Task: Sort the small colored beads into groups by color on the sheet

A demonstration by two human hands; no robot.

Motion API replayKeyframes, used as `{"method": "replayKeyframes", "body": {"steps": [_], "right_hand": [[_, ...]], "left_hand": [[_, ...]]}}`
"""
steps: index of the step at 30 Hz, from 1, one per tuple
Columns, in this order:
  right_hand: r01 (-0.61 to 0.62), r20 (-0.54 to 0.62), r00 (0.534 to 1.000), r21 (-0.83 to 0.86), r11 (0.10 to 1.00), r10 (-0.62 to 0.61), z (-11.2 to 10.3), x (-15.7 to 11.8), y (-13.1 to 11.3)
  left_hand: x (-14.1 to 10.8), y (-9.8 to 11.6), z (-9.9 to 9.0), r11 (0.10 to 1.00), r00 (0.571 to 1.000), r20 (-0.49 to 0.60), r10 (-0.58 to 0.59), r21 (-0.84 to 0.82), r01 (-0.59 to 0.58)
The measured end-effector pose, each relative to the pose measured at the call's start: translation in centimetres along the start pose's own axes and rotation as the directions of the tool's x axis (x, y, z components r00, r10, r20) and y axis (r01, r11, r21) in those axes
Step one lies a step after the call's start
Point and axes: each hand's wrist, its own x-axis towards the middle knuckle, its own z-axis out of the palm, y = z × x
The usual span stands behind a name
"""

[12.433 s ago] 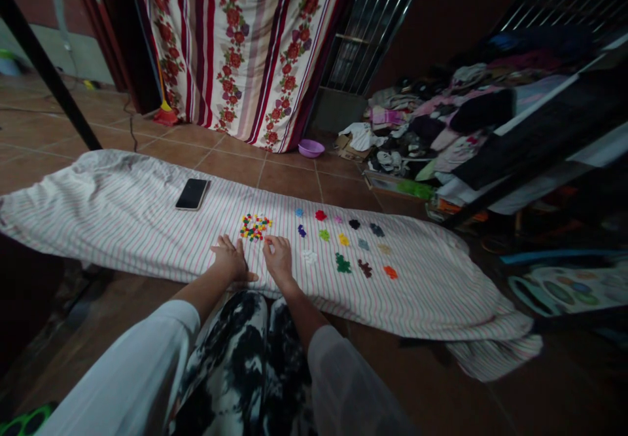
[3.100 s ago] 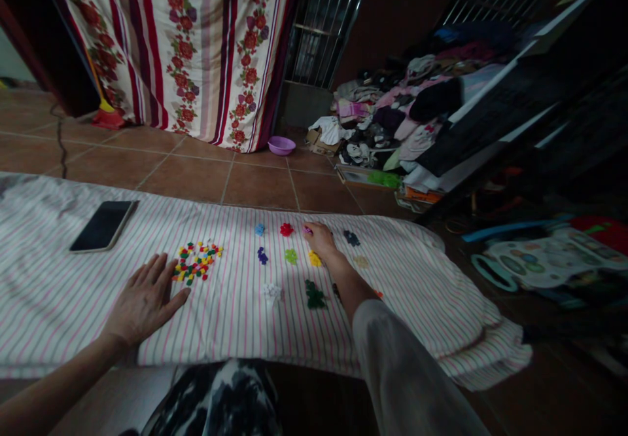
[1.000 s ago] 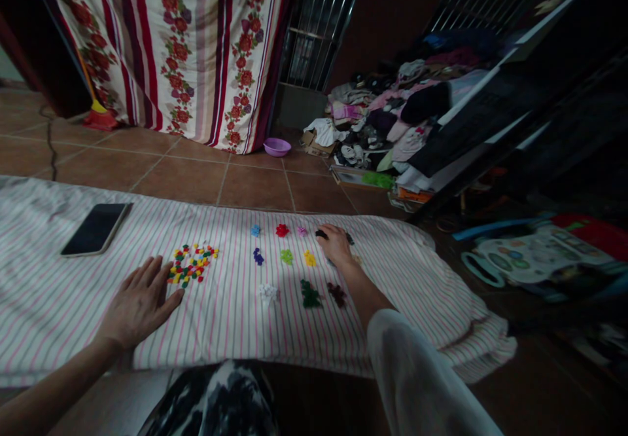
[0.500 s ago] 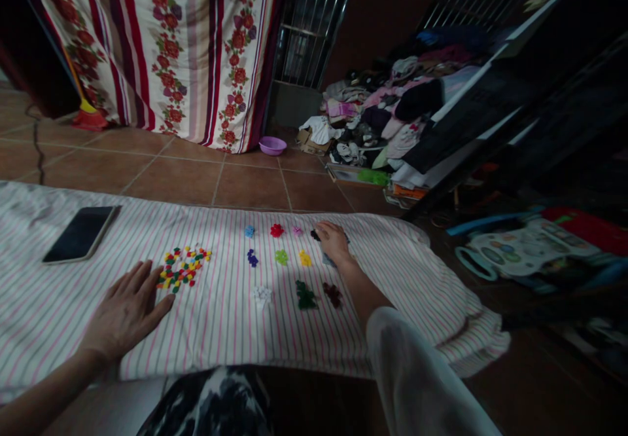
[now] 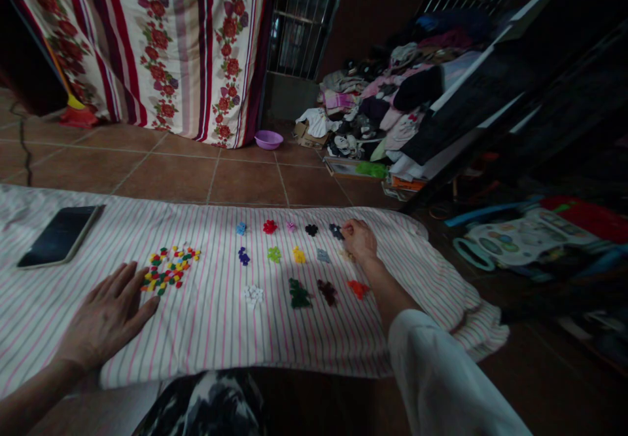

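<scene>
My left hand [image 5: 101, 315] lies flat on the striped cloth, fingers spread, beside a mixed pile of red, yellow, green and white pieces [image 5: 169, 269]. My right hand [image 5: 360, 238] has its fingertips pressed together at the edge of a dark grey-blue pile [image 5: 336, 230]; what they hold, if anything, is too small to make out. A beige pile [image 5: 347, 254] is partly under that hand. Small one-colour piles stand in rows to its left, among them black [image 5: 311, 230], red [image 5: 269, 226], grey [image 5: 322, 255], yellow [image 5: 299, 254] and white [image 5: 254, 295]. Nearer me are dark green [image 5: 298, 293] and orange [image 5: 358, 289] ones.
A phone [image 5: 59, 236] lies on the left of the cloth [image 5: 206, 338]. Beyond it on the tiled floor are a purple basin [image 5: 268, 139], a heap of clothes [image 5: 377, 105] and a broom [image 5: 78, 115]. A baby walker [image 5: 530, 243] is at the right.
My right hand has moved right, from the black pile to the dark grey-blue one, uncovering the black and grey piles. The view has shifted slightly; my left hand stays on the cloth.
</scene>
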Motion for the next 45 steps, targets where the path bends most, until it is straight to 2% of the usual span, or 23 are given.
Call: {"method": "replayKeyframes", "body": {"steps": [3, 7, 10, 17, 26, 30, 34, 38, 45], "right_hand": [[-0.094, 0.116, 0.989, 0.054, 0.994, 0.088, -1.0, -0.3, 1.1], [-0.062, 0.278, 0.960, 0.276, 0.959, -0.018, -1.7, -1.1, 2.1], [-0.070, 0.333, 0.941, 0.351, 0.934, -0.055, -1.6, -1.6, 1.9], [-0.088, 0.356, 0.933, 0.352, 0.932, -0.047, -0.5, -1.5, 1.1], [-0.166, 0.272, 0.960, 0.353, 0.921, 0.069, 0.3, -1.3, 1.3], [-0.198, 0.245, 0.966, 0.474, 0.858, 0.087, 0.7, -1.2, 0.8], [-0.298, 0.316, 0.939, 0.557, 0.775, 0.133, 1.7, -0.9, -1.0], [-0.313, 0.316, 0.936, 0.556, 0.770, 0.153, 3.0, -0.7, -2.4], [-0.339, 0.263, 0.939, 0.591, 0.732, 0.223, 3.8, -0.7, -1.5]], "left_hand": [[-0.1, -0.1, 0.1, 0.999, 0.999, -0.030, 0.034, 0.006, -0.033], [-0.1, -0.2, 0.2, 0.997, 0.996, -0.053, 0.065, 0.034, -0.063], [0.0, -0.2, 0.1, 0.997, 0.996, -0.050, 0.072, 0.039, -0.070], [-0.2, -0.4, 0.5, 0.994, 0.995, -0.060, 0.083, 0.071, -0.078], [-0.2, -0.5, 0.2, 0.996, 0.997, -0.021, 0.079, 0.047, -0.078], [0.0, -0.2, 0.0, 0.998, 0.998, -0.034, 0.054, 0.013, -0.053], [-0.1, -0.2, 0.0, 0.999, 0.999, -0.009, 0.037, 0.014, -0.037], [-0.2, -0.2, 0.0, 0.998, 0.999, 0.002, 0.040, 0.041, -0.040], [-0.1, 0.0, -0.1, 0.998, 0.999, -0.020, 0.040, 0.047, -0.039]]}}
